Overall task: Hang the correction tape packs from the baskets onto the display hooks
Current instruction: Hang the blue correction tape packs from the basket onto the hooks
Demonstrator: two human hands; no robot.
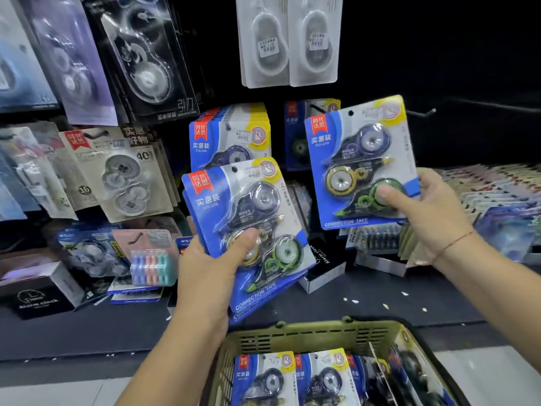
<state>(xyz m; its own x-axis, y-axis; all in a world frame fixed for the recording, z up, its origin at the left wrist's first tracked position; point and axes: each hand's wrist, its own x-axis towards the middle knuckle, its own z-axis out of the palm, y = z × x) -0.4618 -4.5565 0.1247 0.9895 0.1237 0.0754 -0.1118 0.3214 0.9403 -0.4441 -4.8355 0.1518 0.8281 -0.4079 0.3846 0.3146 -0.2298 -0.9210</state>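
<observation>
My left hand [210, 265] grips a small stack of blue correction tape packs [246, 227], thumb on the top pack's front. My right hand [421, 206] holds a single blue pack [360, 159] by its lower right corner, raised in front of the display; its hang hole sits to the left of a bare black hook [421, 114]. Behind it a dark blue pack [295, 133] hangs on its own hook. A full row of the same packs [231, 133] hangs on the hook to the left. Below, an olive basket [310, 332] holds several more packs [295, 379].
Other blister packs hang at the upper left and top centre [288, 39]. Boxes labelled alarm clock [38, 291] and a pack of pastel items [150, 259] lie on the dark shelf. Stacks of cards [497, 186] fill the shelf at the right.
</observation>
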